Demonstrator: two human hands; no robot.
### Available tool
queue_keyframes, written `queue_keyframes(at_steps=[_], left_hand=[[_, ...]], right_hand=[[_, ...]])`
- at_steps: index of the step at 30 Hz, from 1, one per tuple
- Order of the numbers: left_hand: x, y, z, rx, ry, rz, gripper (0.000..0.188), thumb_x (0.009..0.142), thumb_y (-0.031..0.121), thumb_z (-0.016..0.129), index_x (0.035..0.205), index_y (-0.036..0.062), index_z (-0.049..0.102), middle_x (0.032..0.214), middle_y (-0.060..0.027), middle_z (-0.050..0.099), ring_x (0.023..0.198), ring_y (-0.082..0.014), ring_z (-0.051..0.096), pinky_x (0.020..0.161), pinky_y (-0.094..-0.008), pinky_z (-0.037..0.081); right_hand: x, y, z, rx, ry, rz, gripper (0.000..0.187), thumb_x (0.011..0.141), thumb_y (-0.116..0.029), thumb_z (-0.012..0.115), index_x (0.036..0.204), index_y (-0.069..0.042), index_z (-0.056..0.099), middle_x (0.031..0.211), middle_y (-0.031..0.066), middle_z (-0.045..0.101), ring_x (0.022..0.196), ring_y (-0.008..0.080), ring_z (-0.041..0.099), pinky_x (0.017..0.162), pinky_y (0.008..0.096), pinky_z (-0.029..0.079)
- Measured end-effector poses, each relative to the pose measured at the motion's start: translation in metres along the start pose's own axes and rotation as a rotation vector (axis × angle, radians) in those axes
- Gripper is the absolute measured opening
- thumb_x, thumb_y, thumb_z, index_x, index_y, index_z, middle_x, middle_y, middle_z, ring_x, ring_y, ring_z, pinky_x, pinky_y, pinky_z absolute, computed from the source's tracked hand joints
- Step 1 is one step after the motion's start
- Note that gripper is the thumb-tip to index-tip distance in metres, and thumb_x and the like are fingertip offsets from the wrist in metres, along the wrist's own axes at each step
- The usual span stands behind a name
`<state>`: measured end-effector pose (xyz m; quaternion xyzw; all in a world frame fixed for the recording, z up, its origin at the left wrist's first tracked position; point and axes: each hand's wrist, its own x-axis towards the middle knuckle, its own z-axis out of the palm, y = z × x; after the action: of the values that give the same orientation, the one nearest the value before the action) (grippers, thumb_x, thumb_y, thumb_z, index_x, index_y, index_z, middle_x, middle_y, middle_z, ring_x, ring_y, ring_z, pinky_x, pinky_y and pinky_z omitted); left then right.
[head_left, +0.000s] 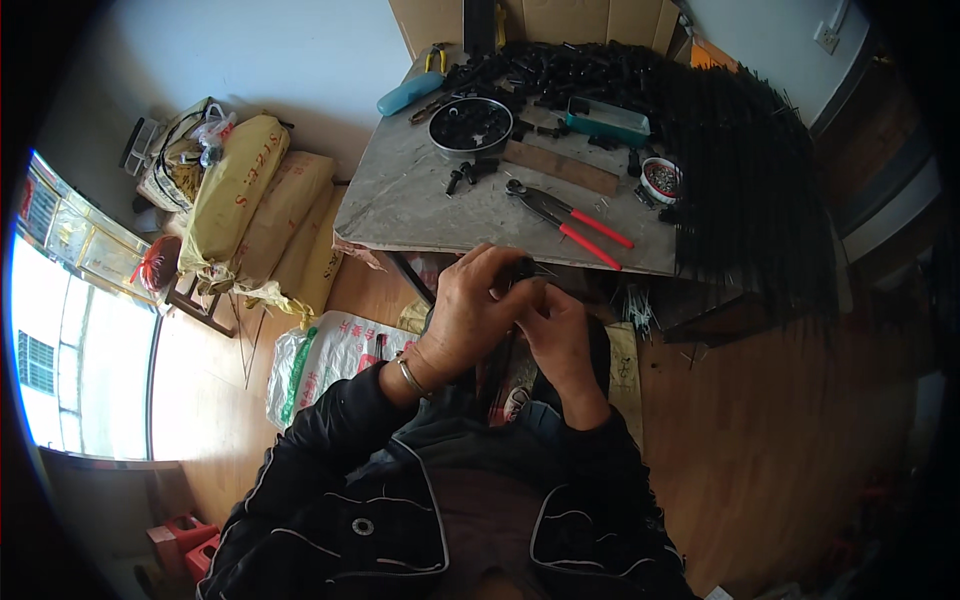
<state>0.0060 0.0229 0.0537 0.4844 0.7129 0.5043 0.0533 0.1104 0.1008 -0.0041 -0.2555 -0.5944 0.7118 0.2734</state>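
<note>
A pale bluish-white wall (310,60) rose behind the gray, worn tabletop (395,205), with a white socket (826,37) at the upper right and a cardboard sheet (580,20) standing at the tabletop's far edge. Wood-toned flooring (745,430) spread below, dimmer toward the right. Strong daylight filled the window (110,380) on the left, near yellowish sacks (245,185) stacked by the wall.

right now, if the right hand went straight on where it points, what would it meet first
Most likely the left hand, with the dark piece it seems to hold; the table looks farther on, though depth is unclear.
</note>
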Motion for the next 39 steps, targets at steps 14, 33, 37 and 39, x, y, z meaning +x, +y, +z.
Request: queue_keyframes(at_steps=[14, 33, 37, 39], left_hand=[[0.004, 0.008, -0.043, -0.245, -0.301, -0.093, 0.023, 0.084, 0.007, 0.067, 0.105, -0.0005, 0.064, 0.094, -0.0048, 0.063, 0.088, -0.0096, 0.059, 0.077, -0.0256, 0.048], [0.014, -0.001, -0.053, -0.466, -0.521, -0.081, 0.027, 0.089, 0.006, 0.064, 0.114, -0.0014, 0.061, 0.106, -0.0070, 0.064, 0.099, -0.0131, 0.060, 0.087, -0.0286, 0.049], [0.013, 0.004, -0.053, -0.331, -0.513, 0.000, 0.026, 0.089, 0.006, 0.064, 0.113, -0.0009, 0.061, 0.104, -0.0073, 0.063, 0.097, -0.0120, 0.059, 0.085, -0.0278, 0.049], [0.015, 0.005, -0.051, -0.295, -0.516, 0.034, 0.024, 0.088, 0.006, 0.064, 0.111, -0.0007, 0.060, 0.100, -0.0070, 0.062, 0.094, -0.0116, 0.059, 0.082, -0.0276, 0.048]], right_hand=[[-0.011, -0.002, -0.005, 0.097, -0.132, -0.083, 0.015, 0.093, -0.014, 0.064, 0.088, 0.000, 0.062, 0.072, 0.0004, 0.061, 0.067, 0.0065, 0.058, 0.062, 0.0205, 0.047], [-0.020, -0.008, -0.012, 0.046, -0.240, -0.141, 0.015, 0.096, -0.015, 0.059, 0.090, -0.001, 0.060, 0.073, 0.0008, 0.060, 0.067, 0.0067, 0.056, 0.061, 0.0224, 0.046], [-0.018, -0.006, -0.015, -0.026, -0.251, -0.160, 0.014, 0.096, -0.013, 0.059, 0.091, -0.001, 0.061, 0.072, 0.0009, 0.060, 0.066, 0.0069, 0.057, 0.060, 0.0229, 0.046], [-0.020, -0.006, -0.015, -0.016, -0.241, -0.171, 0.013, 0.096, -0.013, 0.059, 0.091, -0.001, 0.061, 0.072, 0.0012, 0.061, 0.066, 0.0070, 0.057, 0.060, 0.0230, 0.046]])
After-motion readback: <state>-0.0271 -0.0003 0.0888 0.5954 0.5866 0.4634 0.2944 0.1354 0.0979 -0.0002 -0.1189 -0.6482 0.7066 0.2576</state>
